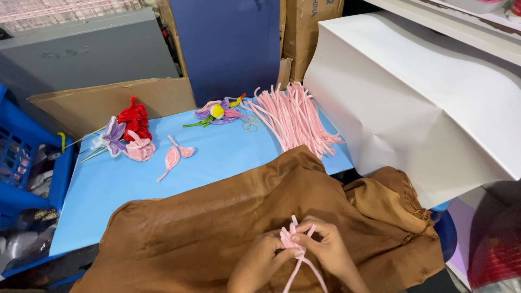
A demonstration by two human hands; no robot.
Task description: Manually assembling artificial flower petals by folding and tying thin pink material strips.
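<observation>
My left hand (259, 261) and my right hand (329, 248) meet low in the middle of the head view, over a brown cloth (217, 222). Both pinch a bundle of pink pipe cleaners (293, 242) folded into loops, with two loose ends trailing down between my wrists. A large pile of pink pipe cleaners (296, 116) lies on the light blue table (108, 184) beyond the cloth.
Finished pipe-cleaner flowers lie on the table: a red, purple and pink bunch (127, 133), a purple one with a yellow centre (217, 113), and two pink petals (175, 154). White paper (434, 97) fills the right. A blue crate (21, 157) stands left, with cardboard (108, 100) behind.
</observation>
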